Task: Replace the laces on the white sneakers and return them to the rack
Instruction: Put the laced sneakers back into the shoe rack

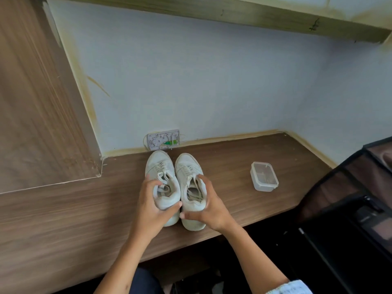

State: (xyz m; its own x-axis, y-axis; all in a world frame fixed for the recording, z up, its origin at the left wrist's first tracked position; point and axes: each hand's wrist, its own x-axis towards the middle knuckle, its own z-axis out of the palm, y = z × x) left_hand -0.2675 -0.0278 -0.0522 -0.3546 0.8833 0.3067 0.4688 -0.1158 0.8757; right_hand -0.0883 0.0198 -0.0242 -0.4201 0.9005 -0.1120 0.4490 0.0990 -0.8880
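Note:
Two white sneakers stand side by side on the wooden desk [63, 219], toes toward the wall, both with white laces threaded. My left hand [151, 205] grips the heel of the left sneaker [159, 164], fingers curled over the collar and thumb across the back. My right hand [209, 205] grips the heel of the right sneaker [186, 166], fingers over its outer collar and thumb on the back.
A clear lidded plastic container [264, 176] sits on the desk to the right. An open white wall box [163, 139] with wiring is just behind the toes. A dark fabric rack [350, 198] stands at the right edge. A wooden cabinet side [38, 102] rises at left.

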